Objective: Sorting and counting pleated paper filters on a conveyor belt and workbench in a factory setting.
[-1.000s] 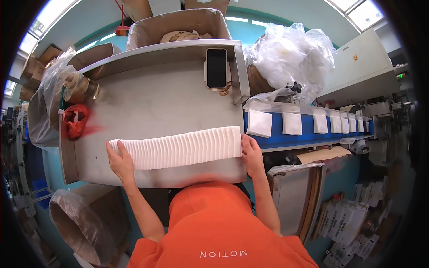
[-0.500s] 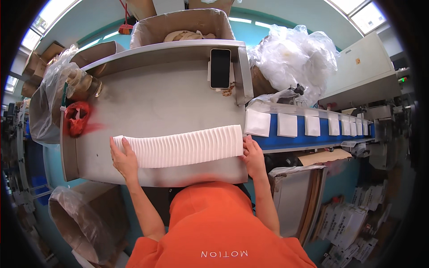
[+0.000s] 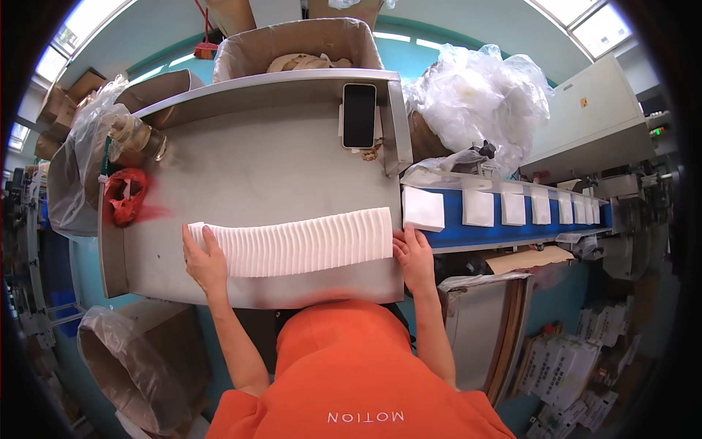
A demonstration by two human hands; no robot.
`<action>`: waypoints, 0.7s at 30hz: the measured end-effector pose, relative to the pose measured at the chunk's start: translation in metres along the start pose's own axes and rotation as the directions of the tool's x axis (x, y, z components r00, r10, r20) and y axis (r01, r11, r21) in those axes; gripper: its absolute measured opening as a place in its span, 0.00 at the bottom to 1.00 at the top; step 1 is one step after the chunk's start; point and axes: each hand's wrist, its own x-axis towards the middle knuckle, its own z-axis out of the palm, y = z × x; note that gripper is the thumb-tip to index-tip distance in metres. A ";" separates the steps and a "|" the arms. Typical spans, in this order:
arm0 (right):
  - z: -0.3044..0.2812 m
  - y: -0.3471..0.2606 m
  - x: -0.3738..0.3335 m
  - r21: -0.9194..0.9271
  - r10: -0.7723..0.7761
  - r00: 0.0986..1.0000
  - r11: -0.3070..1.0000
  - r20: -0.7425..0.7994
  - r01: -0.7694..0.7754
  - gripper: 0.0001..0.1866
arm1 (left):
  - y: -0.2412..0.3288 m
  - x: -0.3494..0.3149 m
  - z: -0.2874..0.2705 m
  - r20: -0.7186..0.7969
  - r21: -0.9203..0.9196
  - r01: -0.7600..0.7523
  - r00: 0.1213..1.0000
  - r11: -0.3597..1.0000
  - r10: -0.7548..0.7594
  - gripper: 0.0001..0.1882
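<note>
A long row of white folded paper napkins (image 3: 307, 243), packed face to face, lies across the near part of the metal table. My left hand (image 3: 206, 262) is closed about its left end, thumb on the near side and fingers round the outer face. By the right end is my right hand (image 3: 415, 260), its fingers slightly bent and apart, with nothing visible between them. Its fingertips are beside the row's end face and just below the nearest folded napkin stack (image 3: 423, 210) on the blue conveyor belt (image 3: 453, 233). Whether they touch either one, I cannot tell.
Several more white stacks sit along the belt to the right. On the metal table (image 3: 256, 161) are a phone (image 3: 360, 115) at the back right and a red plastic bag (image 3: 126, 196) at the left. A raised metal rim and a lined carton (image 3: 300, 36) stand behind.
My right hand's fingers have shifted slightly down and left beside the row's end. The white stacks on the belt sit at different places. My left hand keeps its hold.
</note>
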 end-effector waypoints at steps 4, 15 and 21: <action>0.029 -0.001 -0.019 -0.513 -0.155 0.963 0.822 0.219 0.249 0.21 | 0.009 -0.004 -0.001 -0.008 0.006 0.024 1.000 1.000 -0.024 0.29; -0.001 -0.001 -0.003 0.027 0.039 0.998 0.999 -0.039 -0.038 0.19 | 0.007 -0.003 0.003 0.028 -0.022 0.005 1.000 1.000 -0.005 0.29; 0.032 0.002 -0.017 -0.496 -0.115 0.968 0.841 0.225 0.215 0.20 | 0.017 -0.005 0.001 0.027 0.003 0.034 0.999 0.999 -0.034 0.30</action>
